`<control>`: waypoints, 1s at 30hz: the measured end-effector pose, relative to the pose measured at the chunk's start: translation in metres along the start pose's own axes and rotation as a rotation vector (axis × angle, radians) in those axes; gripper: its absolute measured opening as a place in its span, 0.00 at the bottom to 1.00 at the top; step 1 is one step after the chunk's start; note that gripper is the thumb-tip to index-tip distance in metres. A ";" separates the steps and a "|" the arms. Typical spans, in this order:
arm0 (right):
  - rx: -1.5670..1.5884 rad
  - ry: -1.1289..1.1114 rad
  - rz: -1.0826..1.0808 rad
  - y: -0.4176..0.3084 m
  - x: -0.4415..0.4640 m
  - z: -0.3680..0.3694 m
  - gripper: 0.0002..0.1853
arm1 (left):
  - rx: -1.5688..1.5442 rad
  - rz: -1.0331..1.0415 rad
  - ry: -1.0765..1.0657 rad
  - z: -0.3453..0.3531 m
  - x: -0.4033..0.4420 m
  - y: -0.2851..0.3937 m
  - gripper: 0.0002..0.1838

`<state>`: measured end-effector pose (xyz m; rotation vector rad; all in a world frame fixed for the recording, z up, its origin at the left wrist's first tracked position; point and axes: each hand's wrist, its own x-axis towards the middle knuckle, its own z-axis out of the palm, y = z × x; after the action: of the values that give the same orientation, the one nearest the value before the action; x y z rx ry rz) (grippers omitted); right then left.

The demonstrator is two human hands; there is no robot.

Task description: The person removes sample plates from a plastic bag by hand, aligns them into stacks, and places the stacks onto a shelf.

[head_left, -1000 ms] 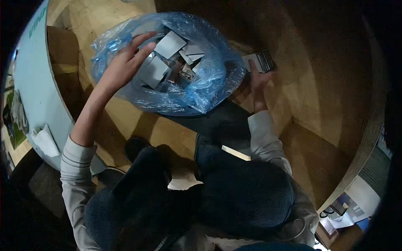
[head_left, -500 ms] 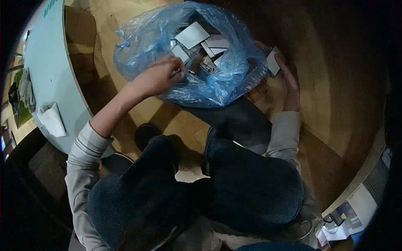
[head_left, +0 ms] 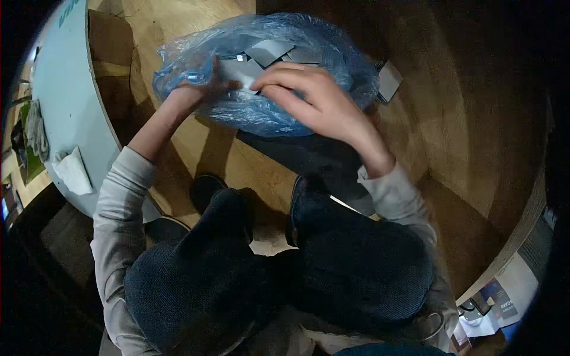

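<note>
A blue plastic bag (head_left: 255, 121) lies open with several pale flat pieces inside. My left hand (head_left: 208, 86) is at the bag's left part, its fingers around the edge of a pale card-like piece (head_left: 240, 72). Over the front of the bag, my right hand (head_left: 312, 98) has its thumb and fingers pinched together at the right edge of that same piece. Just right of the bag stands a stack of pale flat pieces (head_left: 389, 82). Another pale piece (head_left: 269, 51) shows inside the bag beyond my hands.
A light blue panel (head_left: 71, 101) curves along the left, with a white cloth (head_left: 73, 170) and a grey glove (head_left: 37, 130) near it. A cardboard box (head_left: 110, 44) is behind the panel. Printed papers (head_left: 502, 296) lie at the lower right.
My right hand has left the stack and moved left over the bag. My left hand has shifted slightly left and up, and the bag's opening looks narrower.
</note>
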<state>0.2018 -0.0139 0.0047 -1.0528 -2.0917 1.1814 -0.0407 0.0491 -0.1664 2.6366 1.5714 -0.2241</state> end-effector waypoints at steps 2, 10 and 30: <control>-0.187 -0.011 0.077 0.042 0.020 0.029 0.16 | -0.068 -0.005 -0.075 -0.018 -0.005 0.005 0.43; -0.494 -0.177 0.240 0.109 0.041 0.072 0.24 | -0.451 -0.034 -0.483 -0.079 -0.018 0.014 0.51; 0.812 0.349 0.477 0.075 -0.002 0.024 0.25 | -0.148 0.083 -0.204 -0.040 -0.025 -0.002 0.26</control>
<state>0.2137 -0.0029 -0.0727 -1.2349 -0.9449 1.7045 -0.0505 0.0332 -0.1232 2.4714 1.3582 -0.3460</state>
